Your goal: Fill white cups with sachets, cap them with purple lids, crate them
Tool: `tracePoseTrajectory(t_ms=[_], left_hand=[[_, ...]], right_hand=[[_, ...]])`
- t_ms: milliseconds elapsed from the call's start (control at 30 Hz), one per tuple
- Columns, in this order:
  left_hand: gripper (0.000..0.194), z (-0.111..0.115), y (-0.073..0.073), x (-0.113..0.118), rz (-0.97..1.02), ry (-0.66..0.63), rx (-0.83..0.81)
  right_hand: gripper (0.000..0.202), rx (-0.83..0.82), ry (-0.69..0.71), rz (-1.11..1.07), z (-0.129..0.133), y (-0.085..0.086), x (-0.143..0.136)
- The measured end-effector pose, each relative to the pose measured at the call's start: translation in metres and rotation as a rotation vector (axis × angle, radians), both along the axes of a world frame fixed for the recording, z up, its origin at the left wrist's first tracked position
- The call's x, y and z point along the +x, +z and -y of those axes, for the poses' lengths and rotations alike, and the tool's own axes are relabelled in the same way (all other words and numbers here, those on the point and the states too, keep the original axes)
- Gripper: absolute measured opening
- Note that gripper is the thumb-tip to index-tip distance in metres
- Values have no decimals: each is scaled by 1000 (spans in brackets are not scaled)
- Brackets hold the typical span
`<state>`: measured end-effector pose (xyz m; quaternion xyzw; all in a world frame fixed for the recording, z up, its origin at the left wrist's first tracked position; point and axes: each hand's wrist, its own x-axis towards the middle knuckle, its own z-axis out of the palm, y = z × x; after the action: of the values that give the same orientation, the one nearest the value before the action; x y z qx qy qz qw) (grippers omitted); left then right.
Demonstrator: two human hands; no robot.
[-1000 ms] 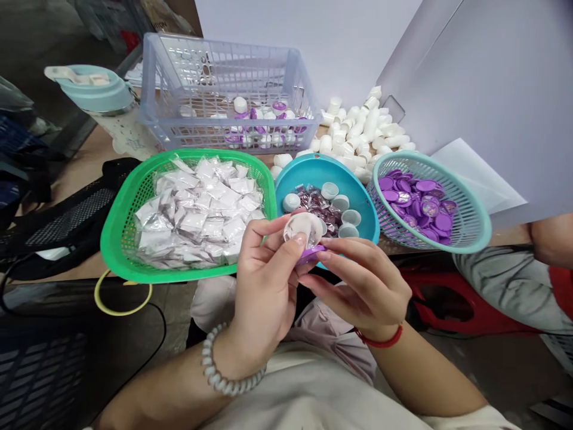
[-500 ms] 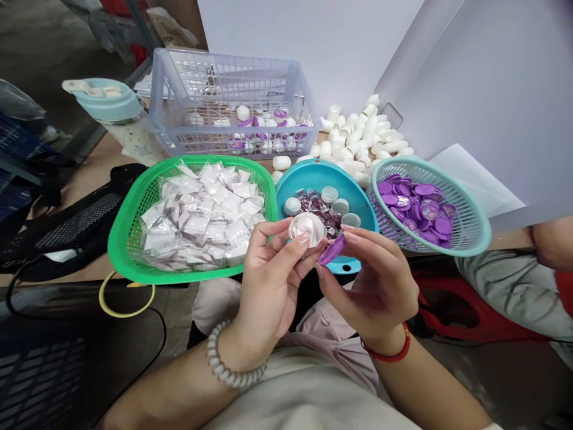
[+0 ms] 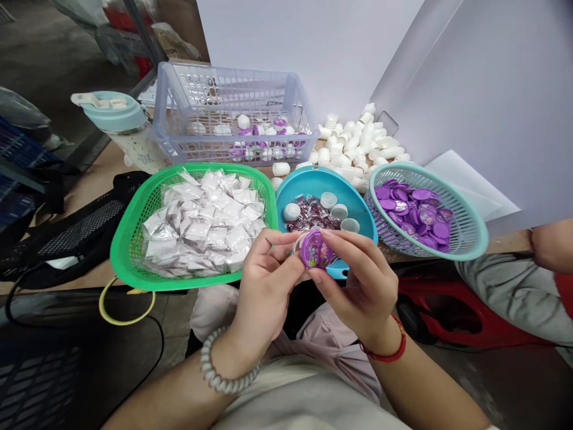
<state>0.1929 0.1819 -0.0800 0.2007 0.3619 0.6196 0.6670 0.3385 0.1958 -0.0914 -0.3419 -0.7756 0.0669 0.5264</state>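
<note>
In front of the blue bowl (image 3: 358, 194), my left hand (image 3: 271, 283) closes round a small white cup (image 3: 297, 241), mostly hidden behind a lid and my fingers. My right hand (image 3: 358, 286) pinches that purple lid (image 3: 316, 249), which has a coloured picture on its face. The lid lies over the cup's mouth; whether it is pressed on I cannot tell. Several white cups (image 3: 339, 211) and small dark red packets (image 3: 308, 212) lie in the bowl. More purple lids (image 3: 421, 215) fill the pale green basket (image 3: 481, 239) to the right.
A green basket (image 3: 117, 251) of small clear packets with white paper (image 3: 201, 221) stands left. Behind it are a clear crate (image 3: 197, 149) with purple-lidded cups and a tumbler (image 3: 114, 122). White cups (image 3: 358, 140) are heaped at the back. Another person's arm (image 3: 553, 248) shows at right.
My right hand has moved left and brought the purple lid over the white cup in my left hand. The lid's picture now faces me. The view has shifted slightly.
</note>
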Motion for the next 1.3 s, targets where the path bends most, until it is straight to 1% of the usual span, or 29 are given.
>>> tracePoseTrajectory(t_ms=[100, 167, 233, 300, 367, 433, 467, 533, 633, 700, 800, 867, 933, 1000, 1067, 1167, 1300], left_hand=[[24, 0, -2, -4, -73, -27, 64], [22, -1, -3, -9, -95, -82, 81], [25, -2, -2, -16, -107, -145, 89], [33, -3, 0, -24, -116, -214, 103], [39, -4, 3, -31, -108, -314, 110], [38, -4, 5, -35, -84, -402, 100], [37, -5, 5, -36, -79, -419, 91], [40, -5, 4, -35, -77, -386, 79], [48, -4, 1, -30, -75, -307, 63], [45, -4, 0, -27, -72, -294, 73], [40, -4, 1, -25, -83, -303, 82], [36, -5, 3, -26, -67, -310, 77], [32, -6, 3, -29, -48, -308, 79], [30, -7, 1, -32, -73, -302, 90], [31, -7, -1, -33, -138, -291, 116], [31, -4, -5, -32, -192, -302, 138], [28, -1, -2, -25, -98, -289, 113]], right_hand=[[56, -10, 7, -11, 0, 1, 1], [56, -40, 18, -2, -1, 3, 3], [57, -93, 29, 25, -2, 5, 6], [56, -152, 38, 44, -2, 8, 11], [54, -220, 61, 25, -3, 11, 16], [52, -274, 112, -5, -2, 13, 20], [51, -284, 137, -9, -2, 14, 21], [55, -259, 174, 12, -1, 15, 21], [65, -196, 176, 59, 2, 12, 17], [60, -222, 155, 37, 4, 6, 14], [50, -342, 140, -133, 10, -3, 12], [44, -422, 185, -251, 11, -5, 12], [40, -503, 270, -311, 12, -2, 12], [39, -598, 341, -344, 11, 3, 12], [37, -674, 352, -382, 12, 8, 11], [27, -685, 281, -518, 17, 9, 3], [22, -674, 259, -715, 23, 7, -11]])
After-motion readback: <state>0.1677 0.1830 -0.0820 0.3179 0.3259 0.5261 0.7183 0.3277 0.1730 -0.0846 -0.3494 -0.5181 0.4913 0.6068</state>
